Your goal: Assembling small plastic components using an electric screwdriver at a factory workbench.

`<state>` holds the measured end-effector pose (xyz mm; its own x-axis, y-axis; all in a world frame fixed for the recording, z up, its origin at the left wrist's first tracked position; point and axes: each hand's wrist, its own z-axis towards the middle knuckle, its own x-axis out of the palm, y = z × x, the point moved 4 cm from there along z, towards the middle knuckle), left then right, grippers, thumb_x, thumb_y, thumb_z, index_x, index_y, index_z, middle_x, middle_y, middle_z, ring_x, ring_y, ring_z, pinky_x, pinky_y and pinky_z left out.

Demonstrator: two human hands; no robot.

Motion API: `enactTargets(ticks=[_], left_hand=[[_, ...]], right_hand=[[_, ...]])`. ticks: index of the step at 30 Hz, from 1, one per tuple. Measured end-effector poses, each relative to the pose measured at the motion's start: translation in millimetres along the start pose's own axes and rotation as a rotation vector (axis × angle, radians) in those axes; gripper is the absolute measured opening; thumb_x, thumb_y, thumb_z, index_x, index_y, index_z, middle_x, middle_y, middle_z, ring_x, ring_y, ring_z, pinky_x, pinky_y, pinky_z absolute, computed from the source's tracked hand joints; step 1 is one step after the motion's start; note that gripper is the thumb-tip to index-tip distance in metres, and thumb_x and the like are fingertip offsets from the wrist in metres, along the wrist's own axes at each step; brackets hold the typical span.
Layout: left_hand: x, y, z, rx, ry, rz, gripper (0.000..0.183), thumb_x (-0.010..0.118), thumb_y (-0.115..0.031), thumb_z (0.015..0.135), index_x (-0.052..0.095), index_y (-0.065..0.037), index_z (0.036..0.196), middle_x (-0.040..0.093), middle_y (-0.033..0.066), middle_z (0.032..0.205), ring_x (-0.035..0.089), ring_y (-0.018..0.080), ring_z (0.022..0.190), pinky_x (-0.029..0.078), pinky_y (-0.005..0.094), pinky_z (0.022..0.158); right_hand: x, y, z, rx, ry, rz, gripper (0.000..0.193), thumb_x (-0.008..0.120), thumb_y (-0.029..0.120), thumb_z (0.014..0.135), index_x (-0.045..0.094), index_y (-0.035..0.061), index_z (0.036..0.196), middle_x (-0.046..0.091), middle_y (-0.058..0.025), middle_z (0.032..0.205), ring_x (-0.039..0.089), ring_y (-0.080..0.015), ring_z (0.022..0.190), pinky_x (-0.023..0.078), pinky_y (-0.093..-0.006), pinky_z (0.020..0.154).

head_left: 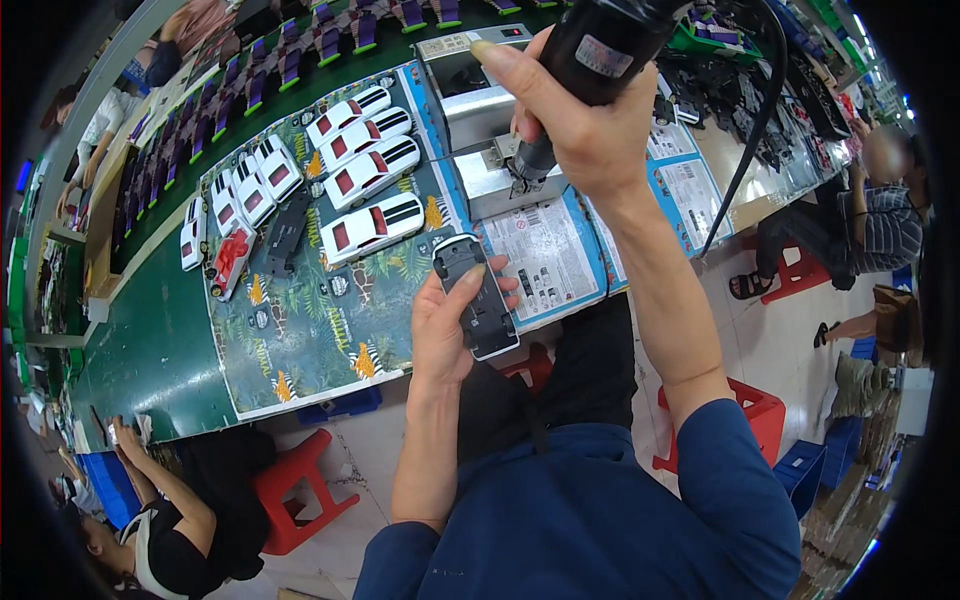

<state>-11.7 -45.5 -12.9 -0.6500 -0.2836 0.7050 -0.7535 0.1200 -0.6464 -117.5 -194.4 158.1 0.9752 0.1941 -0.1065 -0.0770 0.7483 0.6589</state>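
Note:
In my left hand (447,325) lies a white toy car (475,297), turned over so its black underside faces up; my thumb presses on the chassis. My right hand (590,125) is wrapped round a black electric screwdriver (606,50) with a cable. The screwdriver's tip points down at a metal screw feeder (512,178), right at its small top mechanism. Left of the feeder, several white toy cars with black stripes (374,228) stand on their wheels. Beside them are a black car chassis (288,235) and a car with a red interior (232,260).
A printed cardboard sheet (310,350) covers part of the green table (150,350). Black plastic parts (745,110) are heaped at the right. Purple-and-green pieces (290,65) line the conveyor at the back. Co-workers sit at both sides, and red stools (300,490) stand below.

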Motion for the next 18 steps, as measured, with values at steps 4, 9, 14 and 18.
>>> enactTargets(ticks=[4, 9, 14, 18], left_hand=[[2.8, -0.8, -0.7, 0.04, 0.007, 0.004, 0.024, 0.061, -0.008, 0.094, 0.057, 0.002, 0.115, 0.067, 0.0191, 0.11, 0.07, 0.0236, 0.09, 0.062, 0.036, 0.075], [8.8, 0.6, -0.8, 0.034, 0.032, 0.053, 0.023, 0.06, -0.007, 0.094, 0.056, 0.002, 0.114, 0.066, 0.018, 0.111, 0.069, 0.0239, 0.093, 0.061, 0.035, 0.076], [5.6, 1.6, -1.1, 0.038, 0.05, 0.101, 0.022, 0.057, -0.006, 0.095, 0.056, 0.002, 0.116, 0.067, 0.0154, 0.108, 0.07, 0.0204, 0.088, 0.061, 0.0325, 0.075], [8.8, 0.8, -4.1, 0.041, 0.037, 0.094, 0.024, 0.056, -0.006, 0.095, 0.055, 0.002, 0.118, 0.068, 0.0148, 0.107, 0.07, 0.0197, 0.088, 0.06, 0.0323, 0.075]], right_hand=[[4.7, -1.4, 2.2, 0.267, 0.034, 0.089, 0.03, 0.078, 0.023, 0.083, 0.063, 0.006, 0.063, 0.054, 0.0021, 0.049, 0.051, -0.0062, 0.041, 0.039, -0.0208, 0.043], [-13.1, 14.1, -33.9, 0.38, 0.027, 0.443, 0.009, 0.06, 0.013, 0.093, 0.059, 0.0038, 0.094, 0.05, -0.0027, 0.062, 0.049, -0.0119, 0.047, 0.045, -0.0283, 0.05], [4.7, 34.7, -52.0, 0.305, -0.084, 0.714, 0.016, 0.072, 0.011, 0.087, 0.059, 0.0014, 0.087, 0.057, -0.0035, 0.062, 0.054, -0.0094, 0.048, 0.045, -0.0238, 0.049], [13.3, 29.3, -55.9, 0.279, -0.082, 0.639, 0.017, 0.076, 0.011, 0.085, 0.062, 0.0015, 0.082, 0.059, -0.0024, 0.06, 0.055, -0.007, 0.048, 0.042, -0.0188, 0.046]])
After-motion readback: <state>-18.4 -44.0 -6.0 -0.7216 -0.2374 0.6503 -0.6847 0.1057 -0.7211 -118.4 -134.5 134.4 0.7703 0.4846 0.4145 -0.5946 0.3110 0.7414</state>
